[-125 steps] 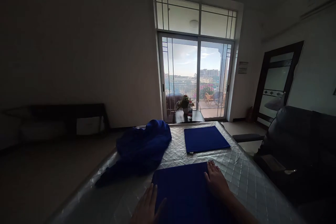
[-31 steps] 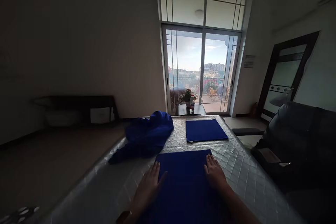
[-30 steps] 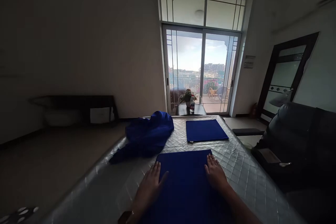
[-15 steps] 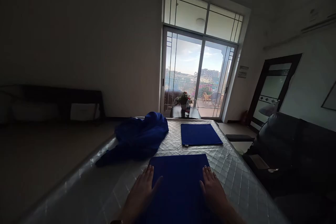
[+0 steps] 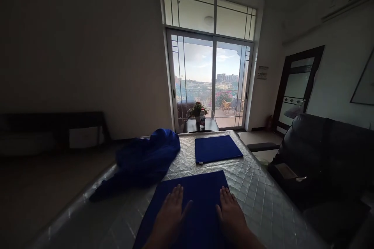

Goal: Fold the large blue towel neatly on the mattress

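Directly in front of me a flat, folded blue cloth (image 5: 201, 192) lies on a shiny quilted cover (image 5: 254, 196). My left hand (image 5: 172, 206) rests flat on the cloth, left of its middle, fingers stretched forward and thumb apart. Along the cloth's right edge lies my right hand (image 5: 230, 206), palm down with its fingers out straight. Farther off, a second folded blue cloth (image 5: 217, 148) with a small white tag lies flat. To its left sits a crumpled heap of blue fabric (image 5: 152, 153). The near end of the front cloth runs out of view.
Past the far edge of the covered surface stands a small dark table (image 5: 189, 126) with a potted plant (image 5: 198, 109) and a bottle (image 5: 202, 118). A black leather sofa (image 5: 318, 148) is on the right, and glass sliding doors (image 5: 214, 85) are at the back.
My left hand has moved from the cloth's left edge inward onto its surface. The right hand stays near the right edge. The head view has turned slightly.
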Demonstrator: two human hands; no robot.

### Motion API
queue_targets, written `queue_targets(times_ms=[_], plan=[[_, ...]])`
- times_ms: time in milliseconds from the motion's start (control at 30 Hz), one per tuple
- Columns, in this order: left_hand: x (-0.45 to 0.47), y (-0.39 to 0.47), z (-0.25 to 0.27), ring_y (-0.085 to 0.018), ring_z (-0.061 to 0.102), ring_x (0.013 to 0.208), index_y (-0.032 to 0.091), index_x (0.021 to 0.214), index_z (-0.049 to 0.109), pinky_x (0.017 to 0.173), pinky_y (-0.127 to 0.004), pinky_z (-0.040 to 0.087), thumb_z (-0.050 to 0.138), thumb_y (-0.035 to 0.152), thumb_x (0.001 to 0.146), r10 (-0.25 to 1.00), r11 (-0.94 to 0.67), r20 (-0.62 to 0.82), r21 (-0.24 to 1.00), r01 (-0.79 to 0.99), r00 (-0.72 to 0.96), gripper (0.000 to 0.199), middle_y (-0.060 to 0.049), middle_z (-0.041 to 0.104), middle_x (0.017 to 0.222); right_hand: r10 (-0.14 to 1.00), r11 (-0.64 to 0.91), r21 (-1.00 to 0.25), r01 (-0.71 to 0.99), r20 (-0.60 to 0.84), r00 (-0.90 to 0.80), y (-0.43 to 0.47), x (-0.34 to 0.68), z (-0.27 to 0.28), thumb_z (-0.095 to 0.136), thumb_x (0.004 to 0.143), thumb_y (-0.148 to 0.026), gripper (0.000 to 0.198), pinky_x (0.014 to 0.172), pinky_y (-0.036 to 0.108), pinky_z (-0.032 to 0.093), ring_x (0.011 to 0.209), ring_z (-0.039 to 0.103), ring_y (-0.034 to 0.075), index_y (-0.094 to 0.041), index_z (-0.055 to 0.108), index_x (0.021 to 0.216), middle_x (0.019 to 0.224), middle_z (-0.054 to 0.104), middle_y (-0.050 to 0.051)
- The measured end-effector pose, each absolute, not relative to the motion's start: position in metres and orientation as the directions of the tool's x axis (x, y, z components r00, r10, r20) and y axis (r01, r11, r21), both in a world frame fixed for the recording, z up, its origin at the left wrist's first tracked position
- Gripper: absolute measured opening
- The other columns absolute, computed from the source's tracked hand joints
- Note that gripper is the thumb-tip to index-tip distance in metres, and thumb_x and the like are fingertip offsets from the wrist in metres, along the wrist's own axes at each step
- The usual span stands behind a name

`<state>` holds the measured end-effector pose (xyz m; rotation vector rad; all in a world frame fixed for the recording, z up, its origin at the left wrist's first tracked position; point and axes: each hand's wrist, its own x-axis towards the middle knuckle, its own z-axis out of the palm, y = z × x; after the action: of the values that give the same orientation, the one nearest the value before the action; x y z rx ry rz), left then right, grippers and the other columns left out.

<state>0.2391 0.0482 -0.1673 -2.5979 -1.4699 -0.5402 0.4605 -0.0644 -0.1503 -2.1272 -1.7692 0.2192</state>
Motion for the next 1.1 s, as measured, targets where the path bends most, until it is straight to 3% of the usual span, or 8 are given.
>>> queue_targets(times_ms=[133,300,467,600,867,1000,1100], plan=[[0.313,0.009,-0.158,-0.029,0.031,0.153,0.011,0.157,0.039,0.127,-0.047,0.035,0.023,0.061,0.102,0.711,-0.702,0.279,0.215,0.679,0.646,0.077,-0.015,0.035,0.164,0.973,-0.139,-0.312,0.940,0.134,0.189,-0.059,0.465,-0.160,0.029,0.099,-0.037,0.065,0.130,0.046,0.022,0.157,0.021,0.025,-0.008,0.033,0.158,0.167,0.026,0.013],[0.339,0.003,-0.164,-0.025,0.028,0.155,0.015,0.158,0.037,0.130,-0.047,0.028,0.017,0.057,0.103,0.696,-0.711,0.232,0.360,0.604,0.680,0.072,-0.010,0.032,0.165,0.970,-0.144,-0.255,0.956,0.153,0.187,-0.049,0.470,-0.171,0.032,0.096,-0.029,0.063,0.129,0.045,0.026,0.156,0.025,0.025,-0.012,0.040,0.156,0.166,0.029,0.010],[0.272,0.026,-0.163,-0.028,0.026,0.156,0.011,0.158,0.034,0.131,-0.049,0.026,0.026,0.066,0.100,0.786,-0.613,0.146,0.312,0.726,0.601,0.080,-0.012,0.030,0.167,0.972,-0.164,-0.300,0.940,0.112,0.205,-0.052,0.465,-0.160,0.029,0.099,-0.040,0.067,0.130,0.046,0.022,0.157,0.021,0.025,-0.007,0.032,0.158,0.167,0.026,0.012],[0.203,0.045,-0.171,-0.028,0.026,0.156,0.013,0.159,0.032,0.130,-0.050,0.027,0.029,0.063,0.101,0.877,-0.480,0.134,0.250,0.841,0.461,0.077,-0.011,0.030,0.167,0.973,-0.172,-0.300,0.938,0.097,0.209,-0.054,0.463,-0.156,0.027,0.101,-0.040,0.067,0.131,0.044,0.020,0.158,0.017,0.023,-0.008,0.028,0.159,0.169,0.022,0.010],[0.160,0.039,-0.173,-0.026,0.018,0.158,0.007,0.160,0.023,0.130,-0.049,0.025,0.018,0.067,0.100,0.924,-0.382,0.098,0.276,0.882,0.369,0.085,-0.011,0.018,0.170,0.969,-0.182,-0.264,0.947,0.117,0.219,-0.054,0.456,-0.156,0.025,0.102,-0.042,0.067,0.131,0.044,0.020,0.158,0.017,0.022,-0.008,0.027,0.159,0.168,0.023,0.008],[0.160,0.041,-0.172,-0.026,0.021,0.157,0.005,0.159,0.026,0.130,-0.047,0.025,0.019,0.067,0.099,0.918,-0.397,0.110,0.248,0.884,0.381,0.086,-0.012,0.022,0.168,0.970,-0.181,-0.216,0.959,0.122,0.211,-0.062,0.453,-0.155,0.032,0.100,-0.039,0.064,0.130,0.048,0.024,0.156,0.024,0.025,-0.010,0.036,0.156,0.165,0.030,0.010],[0.160,0.045,-0.175,-0.025,0.022,0.157,0.004,0.158,0.028,0.130,-0.044,0.025,0.019,0.063,0.099,0.919,-0.393,0.100,0.208,0.896,0.381,0.084,-0.013,0.023,0.168,0.978,-0.158,-0.215,0.964,0.097,0.182,-0.075,0.457,-0.165,0.041,0.097,-0.046,0.061,0.130,0.047,0.025,0.154,0.027,0.026,-0.021,0.044,0.153,0.163,0.033,0.004]])
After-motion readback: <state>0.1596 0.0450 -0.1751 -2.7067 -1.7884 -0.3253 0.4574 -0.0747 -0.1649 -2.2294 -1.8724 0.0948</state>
